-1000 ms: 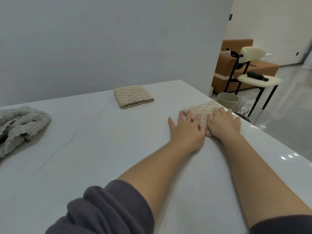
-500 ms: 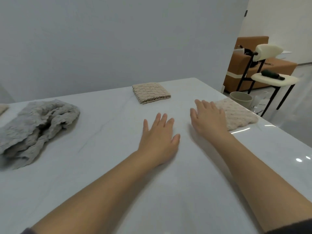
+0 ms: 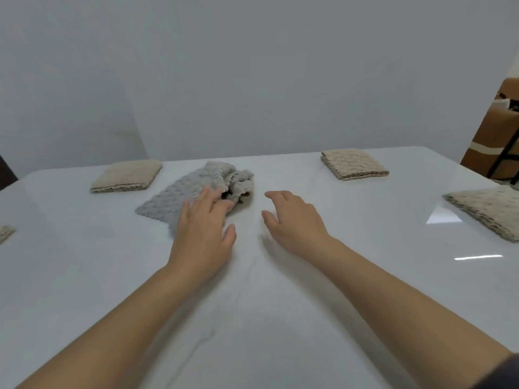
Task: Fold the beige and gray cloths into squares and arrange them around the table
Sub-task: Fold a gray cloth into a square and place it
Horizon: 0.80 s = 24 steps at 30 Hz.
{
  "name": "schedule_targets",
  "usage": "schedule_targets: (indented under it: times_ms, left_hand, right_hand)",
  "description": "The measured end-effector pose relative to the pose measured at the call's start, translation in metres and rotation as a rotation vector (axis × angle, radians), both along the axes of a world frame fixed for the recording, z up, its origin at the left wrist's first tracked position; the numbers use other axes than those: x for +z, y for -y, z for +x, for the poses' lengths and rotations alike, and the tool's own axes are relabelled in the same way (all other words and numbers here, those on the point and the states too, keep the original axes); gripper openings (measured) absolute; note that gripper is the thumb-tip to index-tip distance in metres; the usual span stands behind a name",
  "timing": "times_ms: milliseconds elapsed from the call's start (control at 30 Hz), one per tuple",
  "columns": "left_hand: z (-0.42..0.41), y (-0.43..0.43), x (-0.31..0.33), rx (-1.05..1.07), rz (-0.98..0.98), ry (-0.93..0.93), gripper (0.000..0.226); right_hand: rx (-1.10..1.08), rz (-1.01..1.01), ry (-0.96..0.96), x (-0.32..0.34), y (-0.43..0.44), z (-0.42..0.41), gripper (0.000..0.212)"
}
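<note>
A crumpled gray cloth (image 3: 185,192) lies unfolded in the middle of the white table (image 3: 252,304). My left hand (image 3: 203,231) reaches over its near edge, fingers extended and touching the cloth. My right hand (image 3: 292,220) hovers just right of the cloth, fingers relaxed, holding nothing. Folded beige squares lie at the far left (image 3: 126,175), the far right (image 3: 354,164) and the right edge (image 3: 488,211). A corner of another beige cloth (image 3: 5,234) shows at the left edge.
A plain wall runs behind the table. A brown sofa (image 3: 494,130) and a black chair frame show past the table's right corner. Bare tabletop stretches in front of me.
My view has swung left from the beige cloth at the right edge. Both hands have left that cloth and moved to the gray cloth; my left hand now touches it.
</note>
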<state>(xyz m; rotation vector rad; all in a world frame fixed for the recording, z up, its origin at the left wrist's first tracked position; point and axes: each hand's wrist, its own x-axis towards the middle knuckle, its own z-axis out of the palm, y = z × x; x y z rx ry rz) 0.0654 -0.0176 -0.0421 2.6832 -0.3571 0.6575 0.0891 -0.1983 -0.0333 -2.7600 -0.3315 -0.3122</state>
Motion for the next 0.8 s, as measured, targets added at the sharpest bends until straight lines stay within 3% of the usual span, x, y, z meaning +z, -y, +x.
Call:
schedule_targets:
  times_ms: [100,200,300,433,533,633,800]
  left_hand:
    - [0.018,-0.027,0.001,0.129,-0.058,0.045,0.047]
    - [0.036,-0.041,0.003,0.235,-0.042,-0.039,0.056]
    - [0.048,-0.046,0.009,0.276,-0.108,-0.092,0.038]
    - [0.055,-0.043,0.03,0.165,-0.27,0.009,0.02]
    - [0.053,-0.042,0.054,0.049,-0.359,0.088,0.018]
    - [0.046,-0.047,0.078,0.024,-0.354,0.184,0.02]
    - [0.021,-0.043,0.115,-0.011,-0.323,0.23,0.021]
  right_hand:
    - [0.006,0.018,0.02,0.003,-0.031,0.015,0.045]
    - [0.013,0.039,0.059,0.008,-0.05,0.032,0.046]
    - [0.041,0.057,0.098,0.011,-0.062,0.047,0.052]
    - [0.085,0.089,0.155,0.015,-0.073,0.06,0.056]
    - [0.047,0.184,0.223,0.031,-0.077,0.063,0.035]
    - [-0.028,0.286,0.292,0.053,-0.072,0.055,0.025]
    - [0.133,0.324,0.281,0.075,-0.069,0.016,0.026]
